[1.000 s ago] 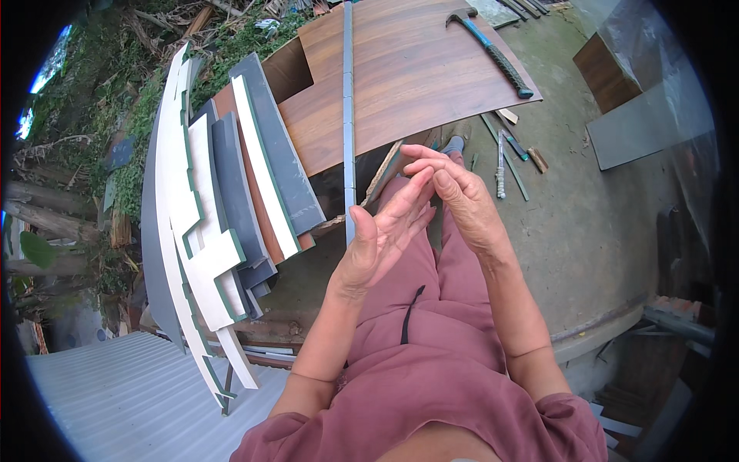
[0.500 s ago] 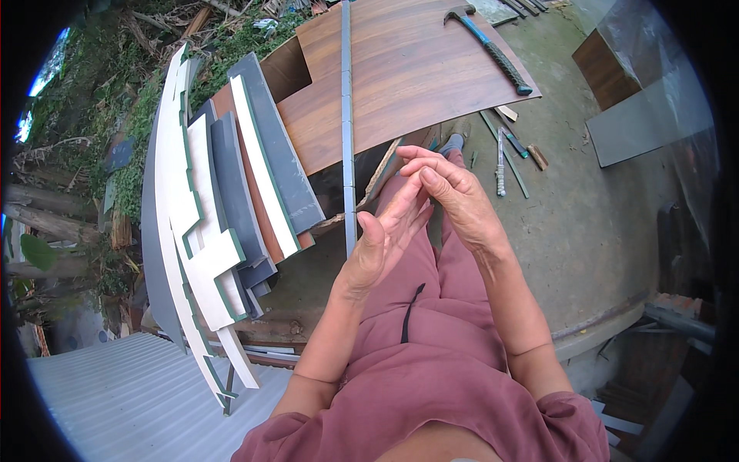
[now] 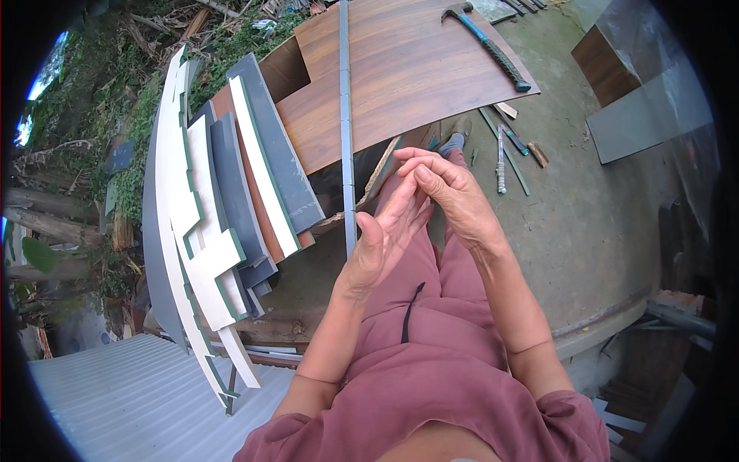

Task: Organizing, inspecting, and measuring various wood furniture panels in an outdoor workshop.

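Above my lap, my two hands meet near the middle of the view. My left hand [image 3: 382, 242] is open, its fingers stretched out and its thumb apart. Bent over those fingertips, my right hand [image 3: 459, 202] closes its thumb and fingers on them. No tool or board shows in either hand. Just beyond them is a wood-grain panel [image 3: 400, 77] with a thin grey strip [image 3: 346, 115] lying across it. On the panel's far right part rests a claw hammer [image 3: 493, 50] with a blue and black handle.
Left of me, white and grey board offcuts [image 3: 219, 273] are stacked, some notched. A corrugated sheet [image 3: 146, 393] lies at the lower left. On the concrete floor to the right are a utility knife [image 3: 514, 142], a taped tool [image 3: 501, 162] and a grey board [image 3: 647, 131].
Hardly anything differs. My right fingers have shifted very slightly against the left fingertips, and the hands keep the same place.
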A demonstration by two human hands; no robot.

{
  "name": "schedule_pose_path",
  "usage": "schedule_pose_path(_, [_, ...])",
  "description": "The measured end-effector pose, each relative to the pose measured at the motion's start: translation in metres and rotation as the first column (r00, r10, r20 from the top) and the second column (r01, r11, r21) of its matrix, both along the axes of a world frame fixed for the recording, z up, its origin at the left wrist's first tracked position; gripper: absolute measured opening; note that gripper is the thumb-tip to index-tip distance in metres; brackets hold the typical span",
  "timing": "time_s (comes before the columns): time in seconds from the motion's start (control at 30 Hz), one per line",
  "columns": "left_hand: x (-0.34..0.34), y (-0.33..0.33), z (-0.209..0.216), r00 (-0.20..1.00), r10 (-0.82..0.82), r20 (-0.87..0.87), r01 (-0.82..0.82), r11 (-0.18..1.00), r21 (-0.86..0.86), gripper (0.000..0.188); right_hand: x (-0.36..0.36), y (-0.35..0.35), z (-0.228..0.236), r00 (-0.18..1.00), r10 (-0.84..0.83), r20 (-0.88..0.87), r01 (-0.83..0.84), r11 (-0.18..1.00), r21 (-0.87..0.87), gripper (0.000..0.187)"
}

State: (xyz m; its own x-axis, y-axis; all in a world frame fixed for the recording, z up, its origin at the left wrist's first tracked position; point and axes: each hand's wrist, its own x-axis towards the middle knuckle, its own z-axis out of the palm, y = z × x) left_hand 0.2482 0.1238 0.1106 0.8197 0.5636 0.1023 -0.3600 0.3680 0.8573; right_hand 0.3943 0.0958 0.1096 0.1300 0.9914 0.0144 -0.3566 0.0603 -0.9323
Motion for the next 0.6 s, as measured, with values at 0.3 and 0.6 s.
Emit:
schedule_pose_path(0.3, [0.003, -0.001, -0.006, 0.997, 0.014, -0.075, -0.008, 0.997, 0.077, 0.112, -0.002, -0.002, -0.012, 0.998, -0.025, -0.054, 0.021, 0.998, -0.066, 0.034])
schedule_pose_path(0.6, [0.010, 0.005, -0.005, 0.996, -0.011, -0.084, 0.015, 0.999, 0.052, 0.115, 0.005, 0.001, -0.010, 0.997, -0.021, 0.076, 0.022, 1.000, -0.016, 0.031])
